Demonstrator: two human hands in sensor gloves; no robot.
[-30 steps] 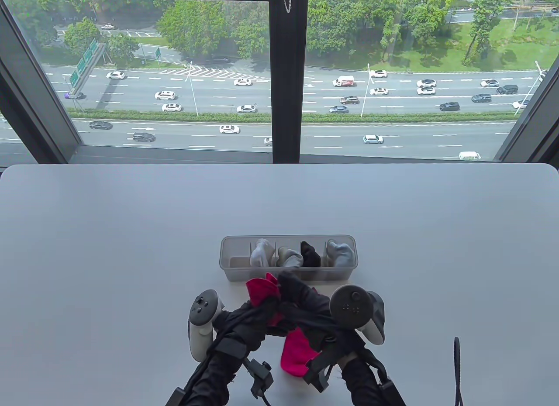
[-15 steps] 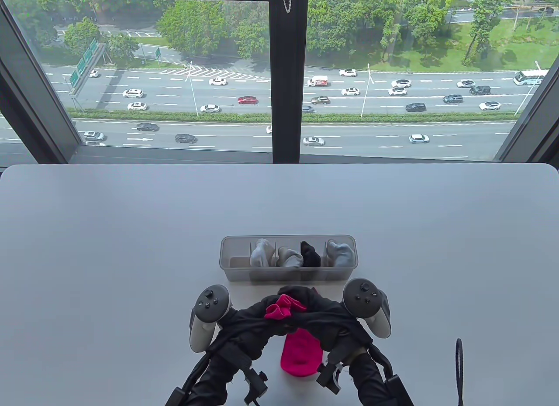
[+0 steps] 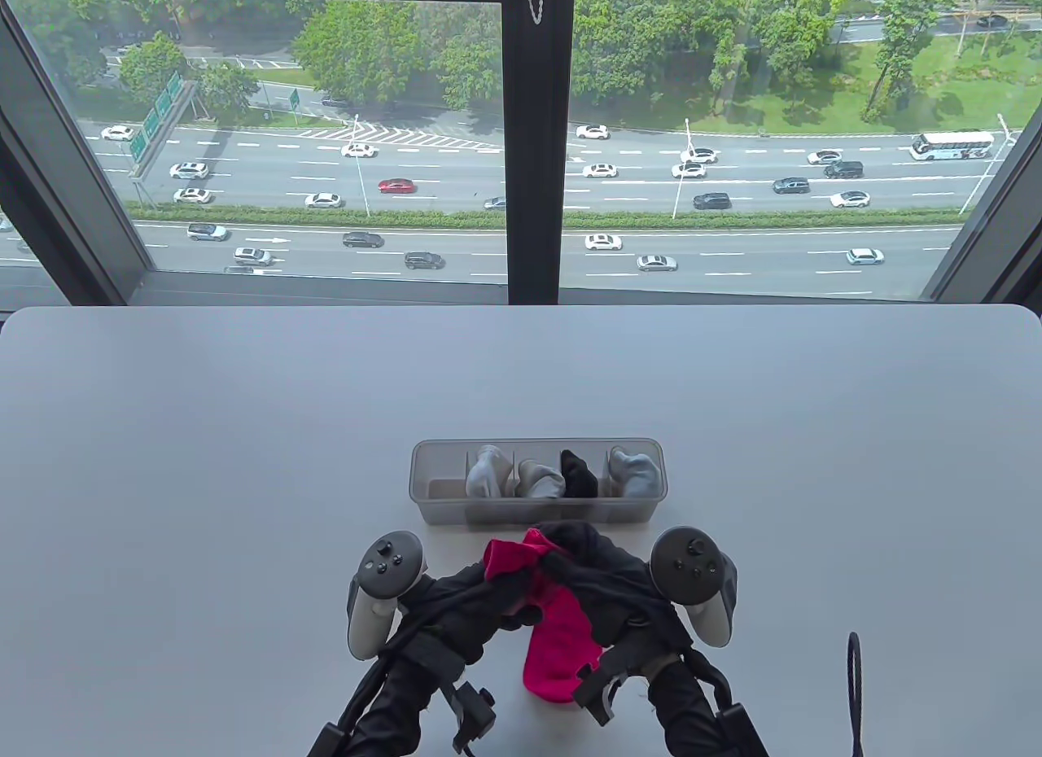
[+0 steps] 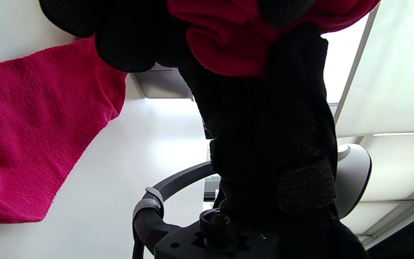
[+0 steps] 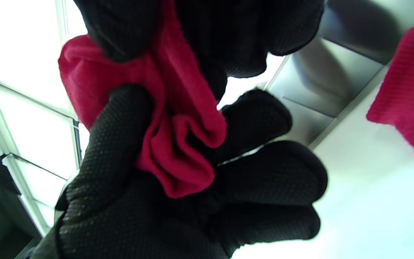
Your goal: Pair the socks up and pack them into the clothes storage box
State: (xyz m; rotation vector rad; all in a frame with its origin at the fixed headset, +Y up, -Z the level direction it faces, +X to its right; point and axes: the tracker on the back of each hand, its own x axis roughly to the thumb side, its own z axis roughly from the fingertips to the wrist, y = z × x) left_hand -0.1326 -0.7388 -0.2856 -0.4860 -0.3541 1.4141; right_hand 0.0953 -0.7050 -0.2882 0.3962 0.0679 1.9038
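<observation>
Just before the box [image 3: 423, 496], we find both hands pinching the bunched top of the pink socks [image 3: 558, 639]: right hand [image 3: 606, 582] curled round the cuff folds, left hand [image 3: 476, 610] gripping alongside. The socks' long axis runs back toward the person, toe resting on the table [image 3: 203, 464]. The box's leftmost cell, apparently vacant, lies ahead and slightly left, nearer the left hand; the table around is open.

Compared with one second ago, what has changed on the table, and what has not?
Both hands, left hand and right hand, kept hold of the pink sock, bunching its cuff down and then raising it again. The trackers drifted slightly outward. The storage box and the four rolled pairs inside stayed put.
</observation>
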